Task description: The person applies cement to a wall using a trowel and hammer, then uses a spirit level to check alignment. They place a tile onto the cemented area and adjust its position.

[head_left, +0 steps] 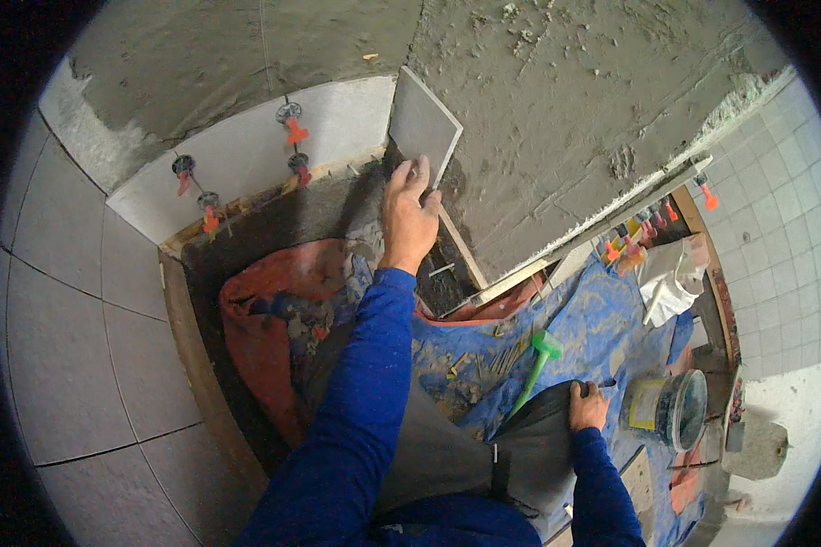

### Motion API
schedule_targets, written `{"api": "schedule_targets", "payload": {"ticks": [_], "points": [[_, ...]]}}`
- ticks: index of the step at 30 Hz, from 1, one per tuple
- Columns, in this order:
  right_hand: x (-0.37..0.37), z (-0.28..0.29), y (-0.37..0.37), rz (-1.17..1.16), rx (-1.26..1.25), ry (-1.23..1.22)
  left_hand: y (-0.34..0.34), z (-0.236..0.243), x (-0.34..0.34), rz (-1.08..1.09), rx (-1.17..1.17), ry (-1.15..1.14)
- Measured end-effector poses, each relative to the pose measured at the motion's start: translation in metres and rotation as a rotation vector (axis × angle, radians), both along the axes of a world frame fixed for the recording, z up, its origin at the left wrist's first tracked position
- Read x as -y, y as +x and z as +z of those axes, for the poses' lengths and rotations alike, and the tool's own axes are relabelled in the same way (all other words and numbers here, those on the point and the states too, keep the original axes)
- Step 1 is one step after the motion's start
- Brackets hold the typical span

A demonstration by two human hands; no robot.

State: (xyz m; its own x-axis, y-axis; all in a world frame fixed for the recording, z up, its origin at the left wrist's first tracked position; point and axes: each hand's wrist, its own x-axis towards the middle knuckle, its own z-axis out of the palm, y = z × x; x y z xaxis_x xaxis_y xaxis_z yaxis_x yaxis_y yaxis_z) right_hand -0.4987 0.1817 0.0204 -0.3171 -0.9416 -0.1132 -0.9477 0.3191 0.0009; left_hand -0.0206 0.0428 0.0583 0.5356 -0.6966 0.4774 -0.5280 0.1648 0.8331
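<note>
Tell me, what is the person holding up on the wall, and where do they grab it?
The left hand grips a grey tile by its bottom edge. The right hand holds nothing.

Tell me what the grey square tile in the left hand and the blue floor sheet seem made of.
The grey square tile in the left hand looks ceramic or porcelain: flat, matte, crisp straight edges. The blue floor sheet looks like plastic tarpaulin: it wrinkles, shines faintly and carries mortar stains.

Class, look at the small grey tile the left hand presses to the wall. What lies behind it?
Grey mortar covers the wall all around the grey tile, which the left hand holds. The patch directly behind the tile is covered, so its state cannot be seen.
</note>
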Motion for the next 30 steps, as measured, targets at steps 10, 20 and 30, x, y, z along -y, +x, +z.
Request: {"api": "schedule_targets", "payload": {"ticks": [10,20,30], "points": [[0.000,0.002,0.002,-0.011,0.009,0.003,0.002,-0.001,0.000,-0.006,0.015,-0.013],[0.001,-0.006,-0.007,0.063,-0.022,0.029,0.003,-0.001,0.000,-0.005,0.003,-0.014],[-0.003,0.010,0.007,-0.037,0.029,-0.014,0.001,0.000,0.001,-0.007,-0.020,-0.012]]}}
